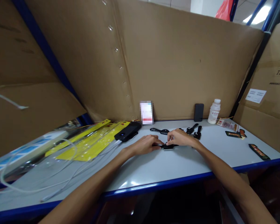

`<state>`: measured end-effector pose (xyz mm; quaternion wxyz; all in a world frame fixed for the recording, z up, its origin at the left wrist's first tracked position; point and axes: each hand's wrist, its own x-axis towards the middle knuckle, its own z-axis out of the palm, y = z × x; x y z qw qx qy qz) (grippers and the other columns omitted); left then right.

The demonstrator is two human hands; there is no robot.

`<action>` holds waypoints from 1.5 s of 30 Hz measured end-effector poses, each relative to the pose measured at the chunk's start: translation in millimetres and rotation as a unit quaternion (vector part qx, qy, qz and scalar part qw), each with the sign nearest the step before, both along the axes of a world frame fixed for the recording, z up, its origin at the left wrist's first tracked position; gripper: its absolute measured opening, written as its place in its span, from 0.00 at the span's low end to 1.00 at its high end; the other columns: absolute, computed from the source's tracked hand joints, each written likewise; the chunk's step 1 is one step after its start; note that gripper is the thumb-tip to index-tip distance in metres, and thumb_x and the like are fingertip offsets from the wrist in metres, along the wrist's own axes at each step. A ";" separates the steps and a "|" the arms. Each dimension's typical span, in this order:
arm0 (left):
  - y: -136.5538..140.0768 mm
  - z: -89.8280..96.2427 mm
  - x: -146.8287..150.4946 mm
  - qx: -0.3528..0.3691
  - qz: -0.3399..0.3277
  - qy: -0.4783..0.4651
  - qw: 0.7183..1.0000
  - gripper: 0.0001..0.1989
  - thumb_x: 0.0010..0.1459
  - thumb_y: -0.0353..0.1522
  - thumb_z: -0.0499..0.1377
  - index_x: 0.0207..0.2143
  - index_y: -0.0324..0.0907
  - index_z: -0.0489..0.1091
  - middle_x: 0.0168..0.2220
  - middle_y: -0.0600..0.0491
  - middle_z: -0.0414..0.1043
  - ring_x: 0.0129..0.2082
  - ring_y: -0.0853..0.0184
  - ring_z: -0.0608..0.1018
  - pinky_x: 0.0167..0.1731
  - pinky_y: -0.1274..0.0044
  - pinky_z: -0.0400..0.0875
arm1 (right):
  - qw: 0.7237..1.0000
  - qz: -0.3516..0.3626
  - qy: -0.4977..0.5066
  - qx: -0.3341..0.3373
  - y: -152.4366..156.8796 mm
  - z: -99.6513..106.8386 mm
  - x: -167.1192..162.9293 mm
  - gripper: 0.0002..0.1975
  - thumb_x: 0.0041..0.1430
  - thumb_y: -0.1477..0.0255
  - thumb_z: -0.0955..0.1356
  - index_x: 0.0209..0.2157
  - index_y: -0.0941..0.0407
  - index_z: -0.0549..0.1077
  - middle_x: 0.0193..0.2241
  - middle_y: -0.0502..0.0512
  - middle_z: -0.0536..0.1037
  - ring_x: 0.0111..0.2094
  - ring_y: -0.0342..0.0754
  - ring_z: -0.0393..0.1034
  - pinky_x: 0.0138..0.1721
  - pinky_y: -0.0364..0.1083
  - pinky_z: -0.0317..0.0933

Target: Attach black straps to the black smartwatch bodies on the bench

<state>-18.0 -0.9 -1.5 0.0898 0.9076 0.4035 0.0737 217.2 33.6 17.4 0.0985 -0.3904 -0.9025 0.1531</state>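
Observation:
A black two-handled tool, by its shape a spokeshave, lies low over the table in front of me. My left hand is closed around its left end. With fingers bent in a pinch, my right hand grips its middle from above and hides part of it. Just behind my hands lies another black spokeshave, its looped handle pointing left. More black tools of the same kind lie beyond my right hand, partly covered by it.
Yellow-backed clear packs lie left, beside a black power bank with a white cable. Along the cardboard wall stand a lit phone, a dark phone and a white-capped bottle. Small dark-green packets lie right.

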 end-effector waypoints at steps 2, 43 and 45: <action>0.0 0.0 -0.1 -0.002 0.003 -0.004 1.000 0.15 0.64 0.32 0.59 0.51 0.51 0.79 0.39 0.51 0.75 0.37 0.64 0.78 0.37 0.77 0.64 | 0.999 -0.010 -0.027 0.046 -2.5 -4.3 -3.1 0.10 0.60 0.64 0.73 0.33 0.56 0.81 0.31 0.56 0.80 0.32 0.46 0.71 0.31 0.42 0.51; 2.3 -3.9 -2.8 0.008 -0.006 -0.006 1.000 0.15 0.64 0.33 0.58 0.51 0.48 0.79 0.41 0.49 0.77 0.38 0.63 0.78 0.38 0.76 0.66 | 0.996 0.023 0.012 0.090 -5.0 -2.1 0.6 0.15 0.67 0.63 0.67 0.33 0.54 0.83 0.25 0.53 0.78 0.26 0.44 0.65 0.28 0.43 0.45; 2.2 -3.7 -2.7 0.005 -0.002 -0.003 1.000 0.15 0.64 0.33 0.58 0.51 0.48 0.79 0.41 0.49 0.77 0.38 0.63 0.78 0.38 0.76 0.66 | 0.996 0.006 0.000 0.093 -6.5 -3.5 -2.1 0.19 0.67 0.62 0.67 0.26 0.57 0.81 0.21 0.54 0.75 0.24 0.43 0.62 0.28 0.44 0.44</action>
